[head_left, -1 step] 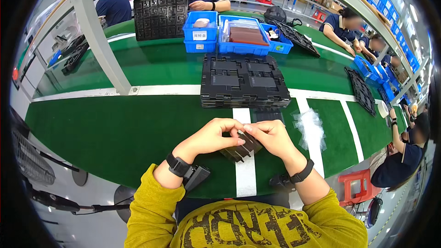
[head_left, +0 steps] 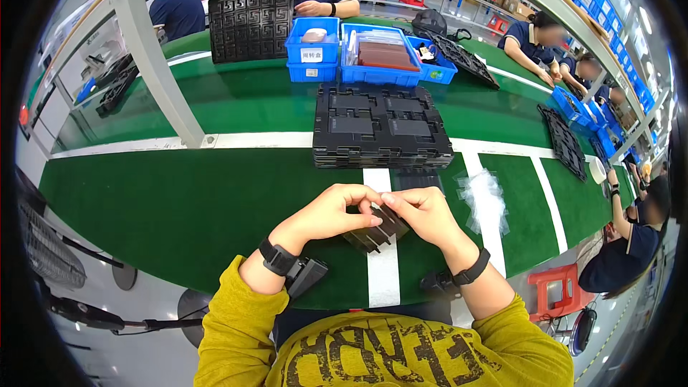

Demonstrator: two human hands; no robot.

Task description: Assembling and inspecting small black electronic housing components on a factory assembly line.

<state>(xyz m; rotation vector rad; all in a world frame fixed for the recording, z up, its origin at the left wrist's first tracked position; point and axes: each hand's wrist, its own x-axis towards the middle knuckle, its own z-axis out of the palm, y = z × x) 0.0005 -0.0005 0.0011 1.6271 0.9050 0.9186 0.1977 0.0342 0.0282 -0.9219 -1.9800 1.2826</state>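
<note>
Several thin, dark flat pieces (head_left: 371,239), fanned in an overlapping stack, lie beneath my hands over a white stripe on the green table. My left hand (head_left: 337,209) is closed, its thumb lying along the upper pieces and its fingertips curled near their top. Beside it, my right hand (head_left: 424,213) pinches at the upper end of the pieces, the fingertips of both hands almost touching. What exactly sits in the right pinch is hidden by the fingers. A dark flat item (head_left: 418,179) lies just beyond my right hand, partly covered by it.
Ahead stands a stack of black moulded trays (head_left: 380,129), with blue bins (head_left: 380,75) behind. A heap of clear plastic film pieces (head_left: 486,201) lies right of my hands. A metal post (head_left: 154,64) rises at left. Co-workers sit across and along the right side.
</note>
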